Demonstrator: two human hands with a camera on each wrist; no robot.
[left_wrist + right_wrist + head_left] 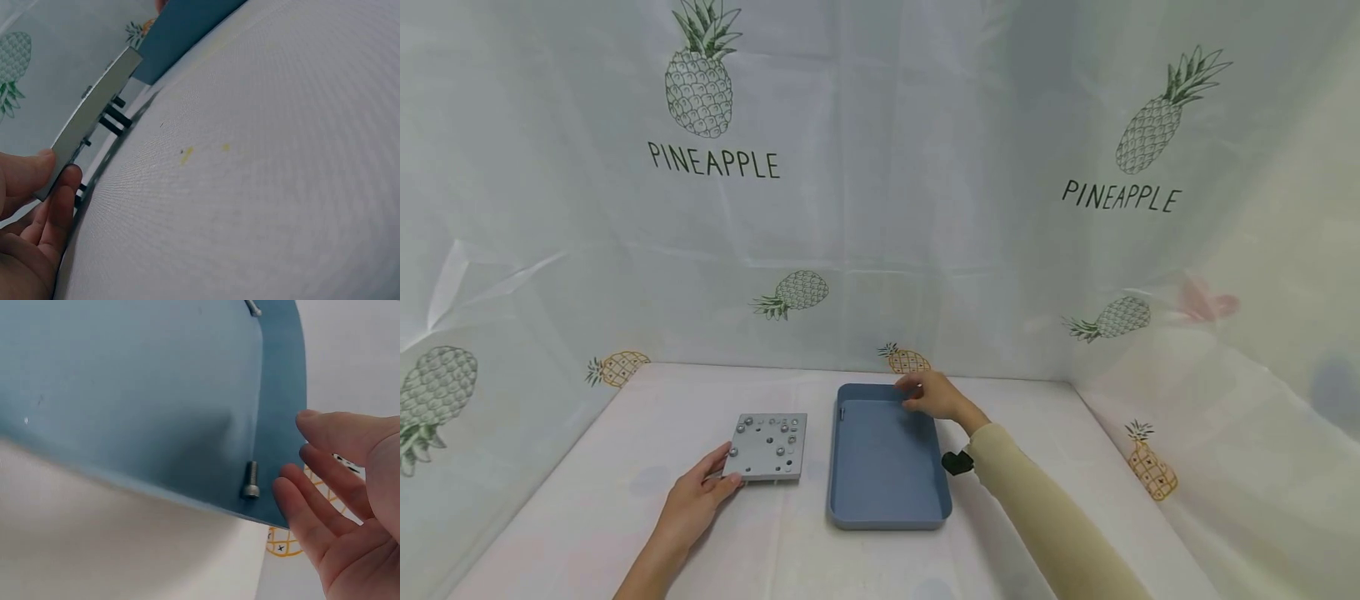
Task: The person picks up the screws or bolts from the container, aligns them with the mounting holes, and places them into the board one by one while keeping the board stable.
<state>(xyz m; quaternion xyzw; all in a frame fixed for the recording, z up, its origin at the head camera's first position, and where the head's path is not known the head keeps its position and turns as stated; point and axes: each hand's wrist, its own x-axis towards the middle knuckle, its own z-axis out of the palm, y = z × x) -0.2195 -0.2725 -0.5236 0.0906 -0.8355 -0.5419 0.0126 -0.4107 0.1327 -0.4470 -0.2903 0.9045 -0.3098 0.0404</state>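
Note:
A square grey metal plate (767, 448) carries several bolts, some with shanks poking out underneath. My left hand (696, 493) grips its near left corner, thumb on one face and fingers below; the left wrist view shows the plate (94, 112) raised a little off the table. My right hand (936, 395) is over the far right corner of a blue tray (891, 525). Its thumb and fingers (306, 512) are parted, with nothing between them. Near the fingertips, a socket-head bolt (251, 481) lies against the tray's end wall. Another bolt (253, 307) lies further along that wall.
The white table cover (790, 558) runs under both the plate and the tray. A white curtain with pineapple prints (880, 208) hangs behind and at both sides. A black strap piece (957, 462) shows at the right wrist, beside the tray's right wall.

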